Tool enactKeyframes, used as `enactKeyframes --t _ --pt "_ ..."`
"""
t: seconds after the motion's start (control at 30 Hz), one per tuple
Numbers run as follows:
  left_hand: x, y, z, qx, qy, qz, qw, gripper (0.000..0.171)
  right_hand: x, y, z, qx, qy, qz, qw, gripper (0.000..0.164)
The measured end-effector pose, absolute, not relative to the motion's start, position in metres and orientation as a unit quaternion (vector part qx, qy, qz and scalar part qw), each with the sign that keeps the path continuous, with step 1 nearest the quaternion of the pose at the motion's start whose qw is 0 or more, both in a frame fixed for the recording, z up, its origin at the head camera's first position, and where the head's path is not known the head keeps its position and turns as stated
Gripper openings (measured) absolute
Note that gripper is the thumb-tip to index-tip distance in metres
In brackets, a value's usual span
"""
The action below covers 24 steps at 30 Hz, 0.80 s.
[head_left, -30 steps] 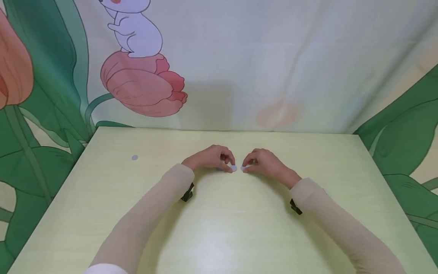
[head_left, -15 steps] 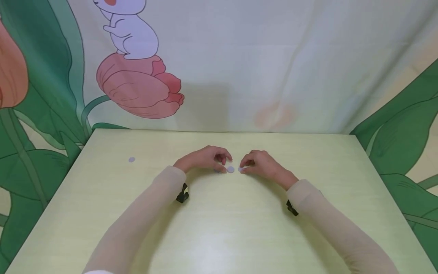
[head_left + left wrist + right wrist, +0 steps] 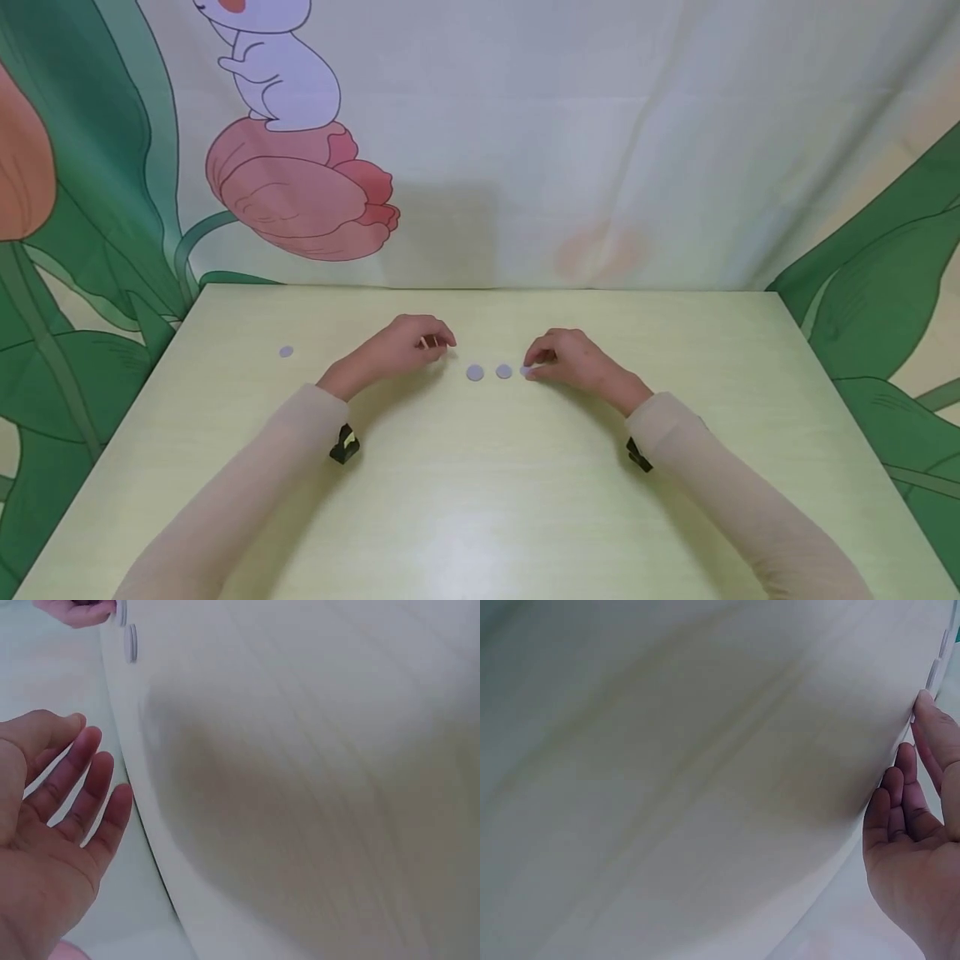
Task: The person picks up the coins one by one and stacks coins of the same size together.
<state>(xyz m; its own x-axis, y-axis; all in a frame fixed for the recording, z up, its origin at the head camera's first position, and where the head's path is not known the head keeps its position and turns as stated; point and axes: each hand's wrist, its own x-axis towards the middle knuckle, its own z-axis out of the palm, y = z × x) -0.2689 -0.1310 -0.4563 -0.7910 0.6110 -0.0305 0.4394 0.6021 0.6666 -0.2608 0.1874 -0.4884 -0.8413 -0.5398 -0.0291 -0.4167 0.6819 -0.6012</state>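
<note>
Two small pale-lavender discs, a left disc point(image 3: 475, 372) and a middle disc point(image 3: 503, 372), lie side by side near the table's far middle. A third disc point(image 3: 524, 372) is at the row's right end, pinched between thumb and fingers of my right hand point(image 3: 576, 358) at the tabletop. My left hand point(image 3: 393, 346) hovers left of the row, holding nothing. In the left wrist view its fingers point(image 3: 91, 784) are loosely bent and apart from the discs. The right wrist view shows the right thumb point(image 3: 939, 731) beside the discs, seen almost edge-on, the pinched one mostly hidden.
Another lavender disc point(image 3: 287, 352) lies alone at the table's far left. The pale yellow table point(image 3: 465, 500) ends at a printed curtain point(image 3: 480, 150) that hangs along its back edge. Dark wrist cameras point(image 3: 345, 445) sit under the sleeves.
My left hand has let go of the middle disc and drawn back to the left, uncovering the left disc. The right hand stays at the right disc. The head view has shifted slightly.
</note>
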Motion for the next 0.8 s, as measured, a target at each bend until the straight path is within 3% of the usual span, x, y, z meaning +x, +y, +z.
enactKeyframes --t 0.33,0.8 --pt "-0.255 -0.179 -0.457 0.252 0.911 0.318 0.08 0.018 -0.261 0.189 -0.488 -0.272 0.906 -0.309 0.101 0.012" --pt "-0.243 -0.241 -0.459 0.145 0.947 0.28 0.056 0.023 -0.263 0.19 -0.487 -0.259 0.906 -0.312 0.123 0.011"
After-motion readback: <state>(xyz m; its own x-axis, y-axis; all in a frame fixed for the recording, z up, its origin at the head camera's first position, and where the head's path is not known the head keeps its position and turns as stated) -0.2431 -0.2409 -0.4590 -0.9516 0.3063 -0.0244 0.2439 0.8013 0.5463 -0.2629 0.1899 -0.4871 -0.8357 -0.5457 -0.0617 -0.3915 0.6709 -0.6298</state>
